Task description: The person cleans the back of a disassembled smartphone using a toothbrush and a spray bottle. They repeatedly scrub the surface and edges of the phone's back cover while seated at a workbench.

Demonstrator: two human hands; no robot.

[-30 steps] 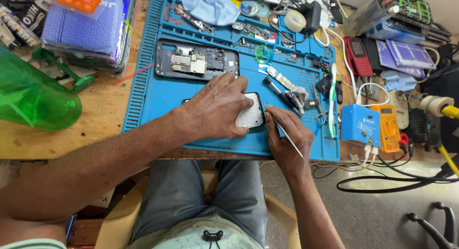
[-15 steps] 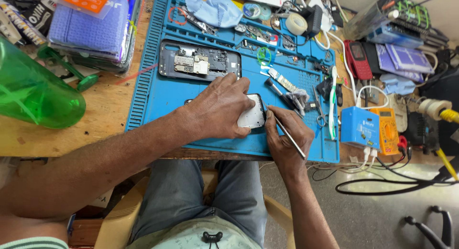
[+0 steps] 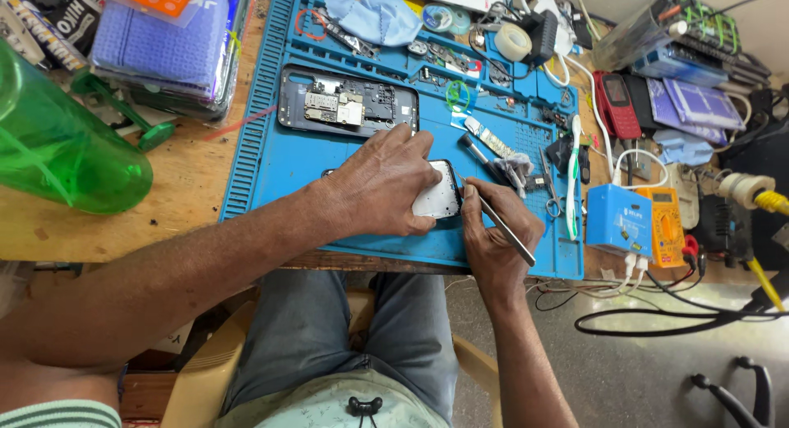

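My left hand [image 3: 380, 184] lies palm down on a white phone part with a dark rim [image 3: 438, 196], pinning it to the blue work mat [image 3: 288, 161]. My right hand [image 3: 497, 235] grips a thin metal tool [image 3: 503, 225] like a pen, its tip touching the part's right edge. An opened phone body with its circuit board showing [image 3: 347, 104] lies on the mat just beyond my left hand.
A green plastic bottle [image 3: 57, 140] lies at the left on the wooden bench. Tweezers, a brush [image 3: 489, 155] and small parts crowd the mat's right side. A blue box [image 3: 618, 221], an orange meter [image 3: 666, 225], a red phone [image 3: 615, 104] and cables sit at the right.
My right hand has shifted up along the part's right edge with the tool. My left hand stays pressed on the part. The view has tilted slightly.
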